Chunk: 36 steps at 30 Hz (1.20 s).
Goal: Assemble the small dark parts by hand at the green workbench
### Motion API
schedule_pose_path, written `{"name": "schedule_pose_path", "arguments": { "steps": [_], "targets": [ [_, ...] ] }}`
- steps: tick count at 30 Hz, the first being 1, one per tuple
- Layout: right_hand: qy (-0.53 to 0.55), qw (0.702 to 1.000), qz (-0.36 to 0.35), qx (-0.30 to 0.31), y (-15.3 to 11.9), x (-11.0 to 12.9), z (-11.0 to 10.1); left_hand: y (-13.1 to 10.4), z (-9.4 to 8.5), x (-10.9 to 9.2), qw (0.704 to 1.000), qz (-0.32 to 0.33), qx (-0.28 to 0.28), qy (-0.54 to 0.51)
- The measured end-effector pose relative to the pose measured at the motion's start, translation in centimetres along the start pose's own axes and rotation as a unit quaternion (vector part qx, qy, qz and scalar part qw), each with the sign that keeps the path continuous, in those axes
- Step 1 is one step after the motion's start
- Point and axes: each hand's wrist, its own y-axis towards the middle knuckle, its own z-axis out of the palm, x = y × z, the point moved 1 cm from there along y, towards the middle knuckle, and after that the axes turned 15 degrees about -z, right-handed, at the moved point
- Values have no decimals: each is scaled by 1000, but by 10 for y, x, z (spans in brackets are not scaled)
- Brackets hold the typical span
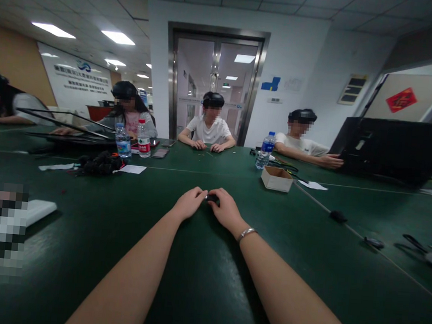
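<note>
Both my hands meet over the green table (193, 291), straight ahead of me. Between them is a small black object with a silver end (212, 198), too small to name for certain. My right hand (227, 211) is closed round its black part, the thumb and fingers pinching it. The fingertips of my left hand (189, 203) are pressed together at the silver end. A silver bracelet (246, 234) circles my right wrist. Fingers cover part of the object.
A small open cardboard box (277, 180) stands ahead to the right, near a blue-capped bottle (265, 150). Two more bottles, one red-capped (144, 139), stand at left by black cables (100, 163). A large black monitor (394, 152) is at right. Several people sit around the table.
</note>
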Motion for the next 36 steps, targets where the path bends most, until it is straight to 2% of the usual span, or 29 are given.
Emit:
{"name": "schedule_pose_path", "arguments": {
  "steps": [3,7,12,16,22,27,32,36],
  "targets": [
    [3,1000,3,3,0,0,-1,1,0,1,1000,14,8,20],
    [4,1000,1,12,0,4,-3,1,0,1,999,-22,0,28],
    [-4,1000,10,10,0,4,-4,-1,0,0,1000,5,11,14],
    [2,1000,-3,15,0,2,-2,-1,0,0,998,-35,7,45],
    [-3,1000,2,0,0,-3,1,-4,-1,-3,999,2,8,50],
    [-3,1000,1,3,-1,-1,0,-4,0,-3,997,-39,-13,59],
    [2,1000,5,-4,0,-1,-1,-2,2,1,999,25,-8,24],
    [1,1000,3,6,0,0,-2,-2,1,-1,998,-13,-13,66]
  ]
}}
